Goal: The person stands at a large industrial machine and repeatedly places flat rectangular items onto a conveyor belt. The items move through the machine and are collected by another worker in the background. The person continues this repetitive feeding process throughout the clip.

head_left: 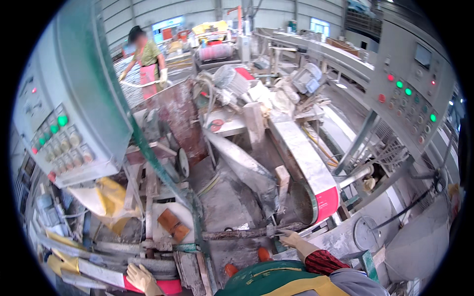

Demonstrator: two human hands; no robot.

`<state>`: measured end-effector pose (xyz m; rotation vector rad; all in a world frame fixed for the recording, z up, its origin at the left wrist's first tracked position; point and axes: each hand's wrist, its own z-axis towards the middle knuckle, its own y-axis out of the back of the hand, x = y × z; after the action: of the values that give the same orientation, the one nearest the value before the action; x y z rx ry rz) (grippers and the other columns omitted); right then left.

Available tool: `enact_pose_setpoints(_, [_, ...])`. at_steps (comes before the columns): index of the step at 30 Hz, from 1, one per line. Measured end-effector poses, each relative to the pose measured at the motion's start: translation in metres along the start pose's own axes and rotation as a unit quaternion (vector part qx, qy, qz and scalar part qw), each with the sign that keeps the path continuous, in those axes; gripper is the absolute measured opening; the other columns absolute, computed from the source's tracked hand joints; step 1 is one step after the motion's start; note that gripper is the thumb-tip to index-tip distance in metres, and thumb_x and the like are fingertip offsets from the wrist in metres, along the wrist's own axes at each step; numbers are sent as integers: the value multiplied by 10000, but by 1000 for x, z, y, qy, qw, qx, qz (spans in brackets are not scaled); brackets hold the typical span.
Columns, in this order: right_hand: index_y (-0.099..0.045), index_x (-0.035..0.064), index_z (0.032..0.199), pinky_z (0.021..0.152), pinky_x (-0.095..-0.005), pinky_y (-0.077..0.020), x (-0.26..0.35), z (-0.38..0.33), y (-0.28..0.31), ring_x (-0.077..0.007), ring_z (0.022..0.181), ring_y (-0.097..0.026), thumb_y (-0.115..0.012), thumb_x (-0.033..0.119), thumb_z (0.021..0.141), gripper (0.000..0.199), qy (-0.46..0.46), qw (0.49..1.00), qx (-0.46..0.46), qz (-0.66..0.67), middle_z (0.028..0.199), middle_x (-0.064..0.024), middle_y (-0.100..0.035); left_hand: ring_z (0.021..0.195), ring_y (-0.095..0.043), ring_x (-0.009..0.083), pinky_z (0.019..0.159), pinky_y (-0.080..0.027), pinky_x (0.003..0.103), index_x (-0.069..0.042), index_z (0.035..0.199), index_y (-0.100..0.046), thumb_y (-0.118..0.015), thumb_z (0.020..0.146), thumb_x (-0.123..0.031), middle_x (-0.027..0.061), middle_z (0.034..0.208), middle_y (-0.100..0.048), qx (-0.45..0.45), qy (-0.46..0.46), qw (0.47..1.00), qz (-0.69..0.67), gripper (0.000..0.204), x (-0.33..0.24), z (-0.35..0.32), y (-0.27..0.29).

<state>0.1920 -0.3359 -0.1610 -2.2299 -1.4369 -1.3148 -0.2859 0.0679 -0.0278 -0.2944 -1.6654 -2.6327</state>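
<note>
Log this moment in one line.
Left hand: gloved, at red-and-white guard | Right hand: gloved, at crusted bar | Co-worker: background left, holding pale hose

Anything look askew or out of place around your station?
Possibly: a yellow sheet is crumpled below the left control panel, and brown blocks lie at uneven angles beside the green post. Both look loosely left rather than fitted.

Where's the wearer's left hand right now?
Head view, lower left: the left hand is at the red-and-white strip, left of the orange shoes.
</note>
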Motion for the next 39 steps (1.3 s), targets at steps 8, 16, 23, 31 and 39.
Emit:
enact_pose_setpoints(8, [-416,-39,1313,592,-344,-568,-126,-15,45,-275,720,-666,-532,30,822,509,-87,993,-78,-1,871,-231,-641,1196,-425,271,1011,-301,452,-25,1254,-437,-492,893,-314,130,1278,-470,54,46,997,-23,466,-14,-3,33])
enact_pose_setpoints(16, [-246,5,1401,557,-394,-559,-132,-23,43,-307,676,-653,-478,34,884,567,-126,977,-55,163,866,-252,-633,1191,-425,225,979,-301,410,-72,1204,-474,-567,819,-358,106,1232,-503,112,62,990,-65,489,-20,7,45])
enact_pose_setpoints(23, [-196,-13,1411,486,-364,-543,-106,-3,40,-278,543,-619,-460,-20,846,623,-144,968,9,207,794,-250,-619,1250,-366,322,1049,-243,479,-23,1296,-395,-621,763,-444,190,1333,-403,36,8,997,-63,715,-2,-18,30])
enact_pose_setpoints(31, [-272,38,1399,476,-326,-524,-83,1,19,-243,543,-614,-482,37,878,561,-143,977,12,156,795,-211,-633,1295,-317,310,1080,-204,465,-34,1325,-363,-656,736,-479,175,1382,-358,78,5,995,-56,795,-12,-24,41])
enact_pose_setpoints(39, [-243,46,1415,549,-352,-545,-81,4,10,-268,632,-637,-471,39,912,553,-153,977,45,142,868,-240,-632,1270,-338,327,1068,-218,475,-37,1308,-382,-713,674,-461,188,1353,-379,60,-7,996,-70,832,-17,-27,46])
